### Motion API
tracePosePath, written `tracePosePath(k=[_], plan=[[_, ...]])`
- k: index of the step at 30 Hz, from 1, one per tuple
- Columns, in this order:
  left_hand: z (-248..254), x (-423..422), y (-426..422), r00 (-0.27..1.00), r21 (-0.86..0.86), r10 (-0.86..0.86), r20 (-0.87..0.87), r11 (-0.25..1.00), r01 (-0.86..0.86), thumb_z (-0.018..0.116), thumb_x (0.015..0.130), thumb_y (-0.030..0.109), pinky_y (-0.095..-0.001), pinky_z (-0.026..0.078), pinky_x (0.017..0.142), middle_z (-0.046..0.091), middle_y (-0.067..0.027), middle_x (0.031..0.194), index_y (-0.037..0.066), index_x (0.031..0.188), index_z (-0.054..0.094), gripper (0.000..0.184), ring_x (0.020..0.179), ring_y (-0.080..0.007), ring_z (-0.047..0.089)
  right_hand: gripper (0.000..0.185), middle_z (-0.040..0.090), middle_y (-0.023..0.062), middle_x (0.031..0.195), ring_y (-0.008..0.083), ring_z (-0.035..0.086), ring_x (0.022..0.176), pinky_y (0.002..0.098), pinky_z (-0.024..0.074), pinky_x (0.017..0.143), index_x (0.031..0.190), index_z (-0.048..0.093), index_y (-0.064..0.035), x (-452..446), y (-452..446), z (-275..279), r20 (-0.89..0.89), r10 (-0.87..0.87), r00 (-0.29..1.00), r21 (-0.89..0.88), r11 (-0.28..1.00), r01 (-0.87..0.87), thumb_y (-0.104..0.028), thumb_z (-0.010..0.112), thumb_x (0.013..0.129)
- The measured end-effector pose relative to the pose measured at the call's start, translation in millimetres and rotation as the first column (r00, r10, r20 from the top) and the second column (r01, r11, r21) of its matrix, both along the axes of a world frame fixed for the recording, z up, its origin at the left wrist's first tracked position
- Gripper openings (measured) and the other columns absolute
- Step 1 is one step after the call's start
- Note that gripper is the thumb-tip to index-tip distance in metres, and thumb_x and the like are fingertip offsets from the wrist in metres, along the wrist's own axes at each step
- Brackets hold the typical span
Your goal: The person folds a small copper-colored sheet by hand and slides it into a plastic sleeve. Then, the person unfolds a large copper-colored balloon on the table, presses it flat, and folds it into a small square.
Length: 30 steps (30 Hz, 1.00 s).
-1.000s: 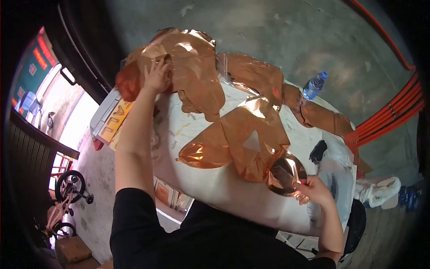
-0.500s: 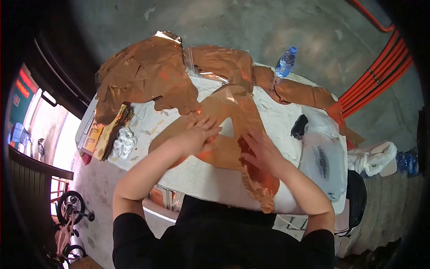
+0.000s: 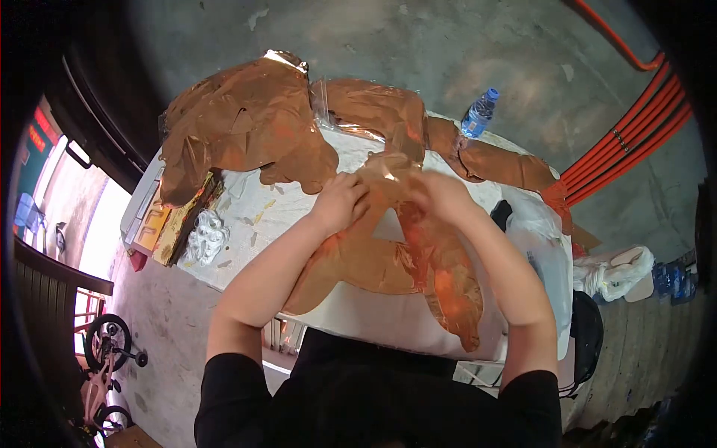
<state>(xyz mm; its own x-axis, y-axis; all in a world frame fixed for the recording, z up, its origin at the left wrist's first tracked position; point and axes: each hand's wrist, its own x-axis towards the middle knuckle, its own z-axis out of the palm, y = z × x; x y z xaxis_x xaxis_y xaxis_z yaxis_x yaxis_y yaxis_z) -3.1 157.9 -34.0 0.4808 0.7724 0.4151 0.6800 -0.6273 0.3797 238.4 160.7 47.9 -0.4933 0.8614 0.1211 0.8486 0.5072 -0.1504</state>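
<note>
Nearest the person's body, a copper-coloured foil A-shape point(image 3: 362, 265) spreads its two lower limbs over the white-covered table point(image 3: 373, 310), the right limb reaching close to the near edge. A triangular gap shows in its middle. Farther up, the foil's narrower top lies between the two hands. The left hand point(image 3: 341, 203) rests at its upper left side, fingers curled in; whether they pinch the foil cannot be told. The right hand point(image 3: 442, 198) is blurred at the upper right side, fingers pointing toward the top, and its grip cannot be told either. Left of the hands lie a bundle of white string point(image 3: 208, 237) and a yellow box point(image 3: 187, 220); to the right, a clear plastic bag point(image 3: 544, 246). Beyond, more copper foil point(image 3: 246, 127) lines the far side, a blue-capped bottle point(image 3: 478, 113) standing out behind it.
</note>
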Motion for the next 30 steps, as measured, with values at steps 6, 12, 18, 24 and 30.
tracePosePath(k=[6,12,18,24,30], plan=[[-8.3,0.0,-6.5,0.996,0.219,0.010,0.084,0.975,-0.028,0.066,0.076,0.019,-0.0386,0.041,0.081,0.055,-0.0067,0.097,0.009,0.094,0.063,0.020,0.097,-0.0254,0.051,0.026,0.063,0.0147,0.096,0.0326,0.062,0.093,0.0455,0.0484,0.079,0.100,0.063,-0.0053,-52.9,87.7,-20.6,-0.099,0.044,0.994,0.192,0.981,-0.024,-0.026,0.059,0.084],[-0.1,-1.4,-6.5,0.999,0.075,0.004,0.044,0.997,-0.007,0.067,0.078,0.019,-0.0400,0.043,0.083,0.056,-0.0090,0.099,0.007,0.096,0.064,0.022,0.098,-0.0284,0.052,0.024,0.062,0.0117,0.105,0.0329,0.060,0.097,0.0435,0.0483,0.084,0.096,0.064,-0.0030,-86.8,143.5,-39.1,0.043,-0.059,0.997,0.348,0.937,0.040,-0.022,0.062,0.081],[-5.2,-1.3,-3.3,0.998,0.098,0.005,0.066,0.995,-0.012,0.065,0.078,0.020,-0.0403,0.043,0.084,0.056,-0.0093,0.103,0.009,0.098,0.063,0.023,0.100,-0.0287,0.052,0.017,0.067,0.0104,0.092,0.0263,0.064,0.091,0.0397,0.0526,0.076,0.084,0.071,-0.0075,-101.3,169.3,-48.3,0.234,-0.039,0.971,0.400,0.915,-0.060,-0.017,0.058,0.079],[-4.5,0.0,-5.1,0.998,0.100,0.024,0.052,0.995,-0.029,0.064,0.078,0.020,-0.0411,0.042,0.085,0.054,-0.0089,0.105,0.009,0.100,0.061,0.025,0.102,-0.0283,0.050,0.014,0.058,0.0060,0.057,0.0186,0.059,0.056,0.0329,0.0474,0.054,0.077,0.067,-0.0051,-87.0,194.7,-49.2,-0.479,-0.163,0.863,-0.009,0.984,0.180,-0.016,0.074,0.073],[-6.2,0.1,-4.5,0.998,0.094,0.021,0.066,0.995,-0.027,0.063,0.078,0.019,-0.0410,0.041,0.086,0.054,-0.0084,0.103,0.009,0.100,0.060,0.024,0.101,-0.0282,0.050,0.026,0.049,-0.0060,0.061,0.0061,0.042,0.058,0.0241,0.0315,0.051,0.071,0.063,-0.0092,-77.2,186.3,-36.0,-0.784,-0.428,0.450,-0.471,0.882,0.019,-0.030,0.072,0.083]])
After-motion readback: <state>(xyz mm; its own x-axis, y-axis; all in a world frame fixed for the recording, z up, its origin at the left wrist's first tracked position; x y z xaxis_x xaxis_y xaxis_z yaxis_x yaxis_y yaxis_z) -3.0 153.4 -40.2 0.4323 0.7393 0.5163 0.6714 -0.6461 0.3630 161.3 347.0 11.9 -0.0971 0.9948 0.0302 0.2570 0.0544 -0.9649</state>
